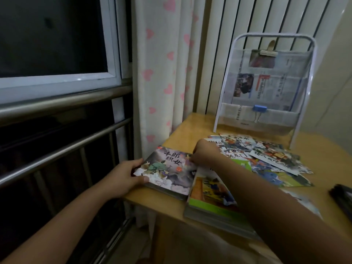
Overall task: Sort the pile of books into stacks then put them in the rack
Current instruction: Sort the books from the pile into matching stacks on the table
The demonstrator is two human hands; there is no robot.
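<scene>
While two stacks already stand at the near left corner of the table [179,130], the sorting looks only partly done. The left stack [167,170], topped by a grey-purple cover, sits at the left edge; the left hand [123,176] grips its near left corner, thumb on top and fingers curled around the side. The right hand [203,153] reaches across with curled fingers to the far right edge of that same top book, apparently pinching or squaring it, though the fingertips are hidden. Just beside it, touching, the second stack [209,197] with a green-banded cover lies along the near edge, partly under the right forearm. Toward the middle of the table a loose pile of books [266,159] is still spread out and overlapping, unsorted. The rack [264,84] stands at the far edge, holding newspaper and a blue clip but none of these books, so the stacking remains unfinished and the racking has not begun.
</scene>
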